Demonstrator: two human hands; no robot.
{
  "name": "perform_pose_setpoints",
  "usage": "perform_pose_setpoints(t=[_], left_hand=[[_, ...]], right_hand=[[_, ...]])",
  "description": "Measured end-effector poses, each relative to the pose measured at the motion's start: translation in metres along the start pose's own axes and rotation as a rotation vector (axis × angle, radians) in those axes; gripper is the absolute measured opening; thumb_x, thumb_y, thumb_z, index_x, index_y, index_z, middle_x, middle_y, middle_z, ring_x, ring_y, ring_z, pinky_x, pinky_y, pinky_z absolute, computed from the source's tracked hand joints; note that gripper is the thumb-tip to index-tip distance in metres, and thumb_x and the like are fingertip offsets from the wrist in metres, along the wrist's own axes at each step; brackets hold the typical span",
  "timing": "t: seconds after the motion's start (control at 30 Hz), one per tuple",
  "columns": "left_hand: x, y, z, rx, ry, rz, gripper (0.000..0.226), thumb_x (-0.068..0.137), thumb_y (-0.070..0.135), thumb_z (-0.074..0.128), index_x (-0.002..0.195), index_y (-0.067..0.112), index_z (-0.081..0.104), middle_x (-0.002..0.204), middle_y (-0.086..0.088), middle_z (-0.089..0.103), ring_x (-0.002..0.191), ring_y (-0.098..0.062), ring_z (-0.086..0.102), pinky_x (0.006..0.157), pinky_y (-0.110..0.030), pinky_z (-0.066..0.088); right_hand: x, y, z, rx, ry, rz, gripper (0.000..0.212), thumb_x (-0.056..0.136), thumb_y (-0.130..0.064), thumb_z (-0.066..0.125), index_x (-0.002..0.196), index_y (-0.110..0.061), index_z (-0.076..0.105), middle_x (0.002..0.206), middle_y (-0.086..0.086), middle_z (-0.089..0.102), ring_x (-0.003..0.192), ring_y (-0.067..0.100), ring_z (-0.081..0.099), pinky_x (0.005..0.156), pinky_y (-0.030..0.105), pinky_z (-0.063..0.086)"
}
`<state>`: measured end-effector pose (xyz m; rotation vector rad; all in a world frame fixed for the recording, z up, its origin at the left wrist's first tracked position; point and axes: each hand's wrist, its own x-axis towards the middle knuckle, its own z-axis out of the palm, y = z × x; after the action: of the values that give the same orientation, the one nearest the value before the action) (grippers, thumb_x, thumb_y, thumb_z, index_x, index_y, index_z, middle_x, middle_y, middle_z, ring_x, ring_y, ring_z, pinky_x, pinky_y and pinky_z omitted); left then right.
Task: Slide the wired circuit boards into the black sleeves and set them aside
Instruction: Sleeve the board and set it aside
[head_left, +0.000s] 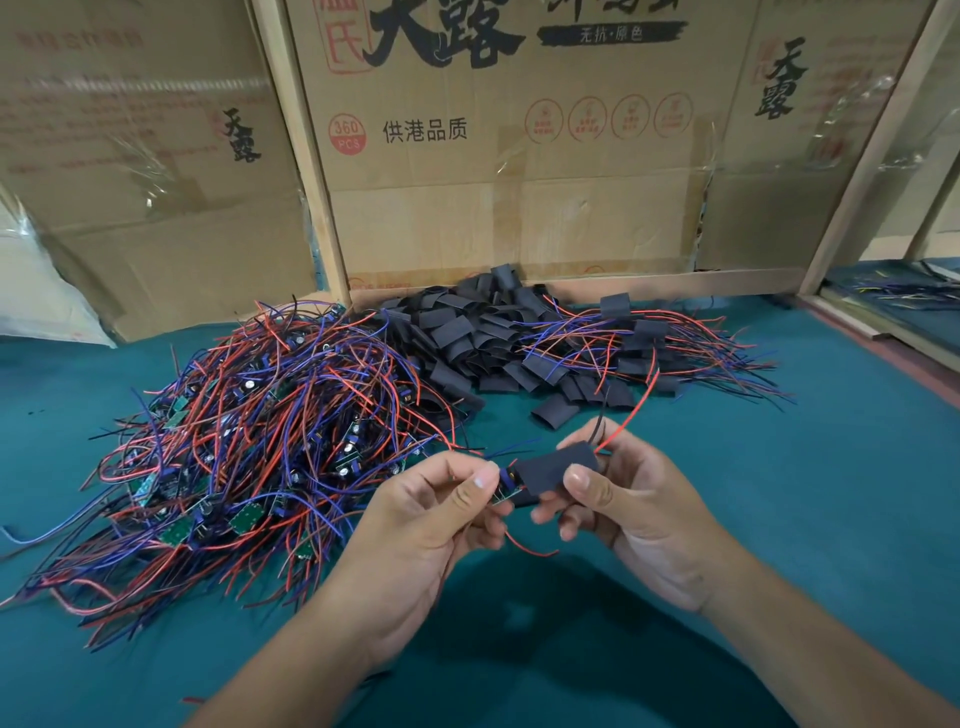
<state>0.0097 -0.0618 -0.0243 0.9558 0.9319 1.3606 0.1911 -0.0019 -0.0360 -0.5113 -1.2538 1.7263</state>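
Green circuit board (503, 493) half inside black sleeve (550, 473); left hand (441, 525) pinching board, right hand (623, 499) gripping sleeve

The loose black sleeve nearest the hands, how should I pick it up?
Pinch the sleeve across its flat middle, coming down from above. It lies flat on the table, apart from the pile, so its long edges look free; squeezing an open end would likely close it.
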Motion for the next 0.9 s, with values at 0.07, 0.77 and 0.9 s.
perform_pose_setpoints(t=[0.07, 0.77, 0.9], left_hand=[[0.0001, -0.0005, 0.0, -0.006, -0.002, 0.002, 0.008, 0.077, 0.022, 0.068, 0.075, 0.015, 0.073, 0.074, -0.012, 0.063, 0.059, -0.015, 0.056, 0.06, -0.022, 0.053], [0.0023, -0.0048, -0.0066, 0.056, -0.043, 0.125, 0.011, 0.081, 0.022, 0.07, 0.081, 0.012, 0.072, 0.075, -0.005, 0.065, 0.063, -0.014, 0.056, 0.063, -0.022, 0.051], [0.0032, -0.0069, -0.0088, 0.088, -0.047, 0.148, 0.014, 0.079, 0.03, 0.075, 0.082, 0.016, 0.073, 0.077, -0.004, 0.066, 0.065, -0.014, 0.057, 0.066, -0.022, 0.051]], right_hand=[[0.0002, 0.0002, 0.0006, -0.016, 0.008, 0.007, 0.073, 0.058, -0.036, 0.095, 0.098, -0.001, 0.045, 0.08, 0.021, 0.071, 0.068, 0.03, 0.072, 0.051, 0.025, 0.052], [-0.0026, -0.005, 0.0044, -0.03, 0.067, 0.162, 0.05, 0.069, -0.022, 0.084, 0.092, -0.01, 0.041, 0.069, 0.021, 0.068, 0.057, 0.03, 0.071, 0.042, 0.025, 0.05], [-0.0032, -0.0047, 0.0053, -0.016, 0.067, 0.198, 0.05, 0.07, -0.019, 0.084, 0.093, -0.012, 0.04, 0.069, 0.021, 0.069, 0.056, 0.03, 0.07, 0.042, 0.025, 0.05]])
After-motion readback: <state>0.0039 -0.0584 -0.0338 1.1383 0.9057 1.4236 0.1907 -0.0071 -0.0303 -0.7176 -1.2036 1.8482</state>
